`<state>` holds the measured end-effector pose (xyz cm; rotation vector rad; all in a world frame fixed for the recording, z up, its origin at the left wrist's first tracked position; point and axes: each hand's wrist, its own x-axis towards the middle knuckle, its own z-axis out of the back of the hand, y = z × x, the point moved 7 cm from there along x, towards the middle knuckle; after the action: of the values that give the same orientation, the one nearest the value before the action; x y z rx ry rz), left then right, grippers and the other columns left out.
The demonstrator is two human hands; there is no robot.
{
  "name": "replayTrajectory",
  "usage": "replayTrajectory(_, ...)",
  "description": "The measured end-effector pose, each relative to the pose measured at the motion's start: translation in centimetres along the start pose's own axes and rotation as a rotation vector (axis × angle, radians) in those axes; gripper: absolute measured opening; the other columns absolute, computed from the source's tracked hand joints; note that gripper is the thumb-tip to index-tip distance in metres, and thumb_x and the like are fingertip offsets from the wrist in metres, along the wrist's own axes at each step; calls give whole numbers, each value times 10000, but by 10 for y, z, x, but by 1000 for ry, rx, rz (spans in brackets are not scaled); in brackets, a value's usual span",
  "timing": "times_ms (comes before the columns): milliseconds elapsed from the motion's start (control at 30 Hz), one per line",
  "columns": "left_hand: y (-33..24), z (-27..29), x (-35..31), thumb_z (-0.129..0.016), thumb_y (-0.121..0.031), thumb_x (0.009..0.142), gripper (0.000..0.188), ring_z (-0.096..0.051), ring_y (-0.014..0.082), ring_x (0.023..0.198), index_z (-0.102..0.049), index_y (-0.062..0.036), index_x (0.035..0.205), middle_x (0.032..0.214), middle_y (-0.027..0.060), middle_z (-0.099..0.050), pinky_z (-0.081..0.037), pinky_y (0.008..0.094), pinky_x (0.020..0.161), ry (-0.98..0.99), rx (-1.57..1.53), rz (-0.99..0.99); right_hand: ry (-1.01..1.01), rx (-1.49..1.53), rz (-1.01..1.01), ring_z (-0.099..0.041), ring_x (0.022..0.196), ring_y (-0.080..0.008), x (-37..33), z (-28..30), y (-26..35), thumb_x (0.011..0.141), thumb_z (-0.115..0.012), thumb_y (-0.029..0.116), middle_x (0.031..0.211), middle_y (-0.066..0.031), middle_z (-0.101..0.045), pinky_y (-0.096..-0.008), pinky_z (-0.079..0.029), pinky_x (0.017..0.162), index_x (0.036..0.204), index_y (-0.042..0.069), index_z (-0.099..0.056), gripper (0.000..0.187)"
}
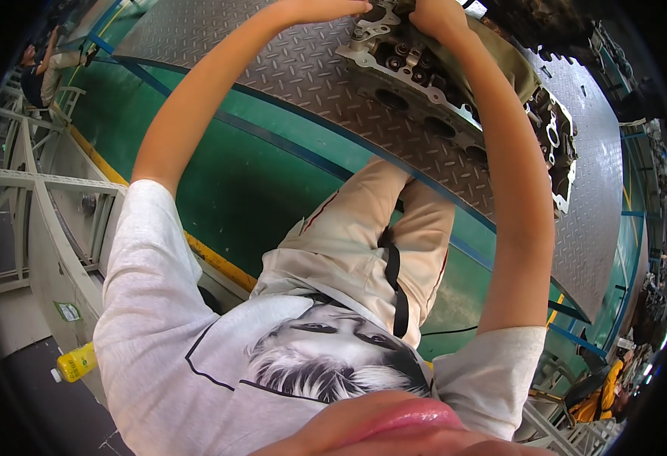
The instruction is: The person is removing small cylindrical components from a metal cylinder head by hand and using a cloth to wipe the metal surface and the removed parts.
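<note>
A metal engine cylinder head [424,106] lies on the tread-plate tabletop [295,64], its round ports facing me. My left hand [326,9] reaches to its far left end, fingers stretched out and partly cut off by the upper edge of the view. Above the cylinder head, my right hand [441,19] is curled closed on an olive-green cloth [500,57]. That cloth drapes along the top of the cylinder head and hides part of it. The tips of my right fingers are out of sight.
Dark greasy machinery [546,26] stands at the far right. Small bolts [546,71] lie on the tabletop. Blue framing [280,144] runs below the table's edge. To my left are a grey metal frame [33,178], a yellow bottle [76,362] and another person [41,76].
</note>
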<state>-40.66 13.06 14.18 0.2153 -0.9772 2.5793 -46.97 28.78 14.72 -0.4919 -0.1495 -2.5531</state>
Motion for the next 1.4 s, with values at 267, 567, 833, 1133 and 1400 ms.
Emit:
replayTrajectory(267, -19, 24, -1, -631, -256, 834, 283, -684, 262, 830, -710, -9, 950, 892, 174, -712, -527, 377, 765, 22, 211, -84, -333, 140, -20, -657, 836, -386, -23, 62, -47, 722, -661, 138, 850, -205, -680, -450, -517, 762, 868, 45, -707, 179)
replayTrajectory(567, -46, -66, 106, -670, -205, 710, 229, -667, 319, 704, -707, -22, 843, 762, 160, -693, -522, 406, 662, 83, 520, -360, -993, 69, -226, -652, 905, -387, -151, 239, -194, 790, -703, 217, 931, -210, -683, -425, -500, 795, 977, 17, -688, 273)
replayTrajectory(833, -26, -103, 134, -611, -252, 830, 283, -657, 381, 882, -701, 2, 917, 913, 231, -678, -521, 446, 798, 219, 700, -270, -928, -233, -359, -650, 903, -404, -231, 323, -244, 817, -680, 238, 933, -233, -681, -461, -492, 826, 1024, 19, -680, 301)
replayTrajectory(1133, 45, -106, 162, -562, -268, 851, 330, -649, 380, 952, -688, -12, 1016, 1003, 228, -678, -504, 446, 851, 313, 719, -137, -587, -227, -391, -628, 934, -412, -239, 224, -267, 825, -635, 154, 947, -224, -667, -458, -489, 803, 999, 9, -644, 227)
replayTrajectory(1400, 6, -101, 140, -530, -250, 836, 341, -648, 382, 993, -700, -19, 1021, 1062, 230, -673, -499, 448, 877, 430, 754, 7, -286, -37, -490, -627, 983, -399, -186, 103, -277, 874, -585, 420, 1032, -194, -673, -488, -497, 826, 1093, 107, -638, 386)
